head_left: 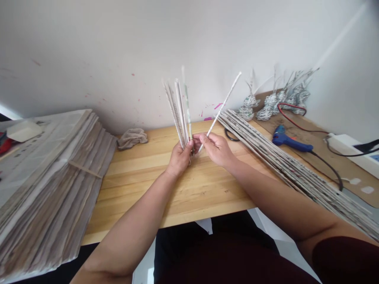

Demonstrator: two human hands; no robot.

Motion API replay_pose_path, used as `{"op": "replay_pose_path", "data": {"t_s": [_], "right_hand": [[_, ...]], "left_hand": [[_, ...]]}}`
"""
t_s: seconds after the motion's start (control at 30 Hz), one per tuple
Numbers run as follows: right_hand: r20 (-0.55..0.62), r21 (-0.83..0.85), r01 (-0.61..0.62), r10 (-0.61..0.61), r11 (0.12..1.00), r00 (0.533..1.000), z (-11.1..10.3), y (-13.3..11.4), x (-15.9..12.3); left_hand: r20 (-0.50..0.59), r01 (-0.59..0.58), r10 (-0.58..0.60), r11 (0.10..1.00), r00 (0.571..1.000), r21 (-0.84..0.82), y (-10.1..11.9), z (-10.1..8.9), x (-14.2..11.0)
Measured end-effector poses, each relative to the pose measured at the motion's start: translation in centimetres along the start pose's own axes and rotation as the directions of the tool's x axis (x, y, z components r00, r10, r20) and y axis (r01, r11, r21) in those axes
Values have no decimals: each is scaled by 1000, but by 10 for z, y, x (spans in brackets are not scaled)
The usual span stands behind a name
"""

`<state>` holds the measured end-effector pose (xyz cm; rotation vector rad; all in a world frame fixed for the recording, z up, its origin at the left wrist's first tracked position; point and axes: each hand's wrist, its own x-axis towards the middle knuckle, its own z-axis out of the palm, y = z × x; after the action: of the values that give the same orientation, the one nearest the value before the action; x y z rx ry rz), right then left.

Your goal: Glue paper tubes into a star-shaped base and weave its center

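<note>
My left hand (179, 157) is closed round the lower ends of a bunch of thin rolled newspaper tubes (179, 112), which fan upward above the wooden table. One tube at the bunch's right side looks greenish. My right hand (217, 149) pinches a single rolled paper tube (224, 103) near its lower end; it leans to the upper right, apart from the bunch at its top. The fingertips of both hands come close together at the base, where the exact contact is hard to make out.
Stacked newspapers (85, 165) fill the left side, with a crumpled cloth (132, 139) beside them. To the right lie many long paper tubes (266, 157), a blue glue gun (291, 141) with its cord, a white power strip (352, 152) and woven paper pieces (268, 106) on cardboard.
</note>
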<state>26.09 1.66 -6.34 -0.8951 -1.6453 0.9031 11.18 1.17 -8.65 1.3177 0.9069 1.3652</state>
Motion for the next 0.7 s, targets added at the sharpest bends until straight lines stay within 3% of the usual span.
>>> {"op": "replay_pose_path", "data": {"t_s": [0.17,0.27,0.43,0.57,0.7], "right_hand": [[-61,-74,41,-46,996,997,-3,-10,-1],[0,-75,54,-54,996,999,-2,-12,-4],[86,-65,66,-60,996,995,3,-21,-15],[151,-199,135,-105,971,983,-4,-36,-31],[189,-315,220,-166,923,968,-19,-42,-56]], "left_hand": [[-125,38,-35,999,992,26,3,-8,4],[-190,82,-70,995,979,52,2,-12,5],[-192,175,-164,984,967,39,1,-15,6],[-232,234,-235,972,944,-33,4,-15,8],[-365,237,-259,966,894,-106,8,-15,13]]}}
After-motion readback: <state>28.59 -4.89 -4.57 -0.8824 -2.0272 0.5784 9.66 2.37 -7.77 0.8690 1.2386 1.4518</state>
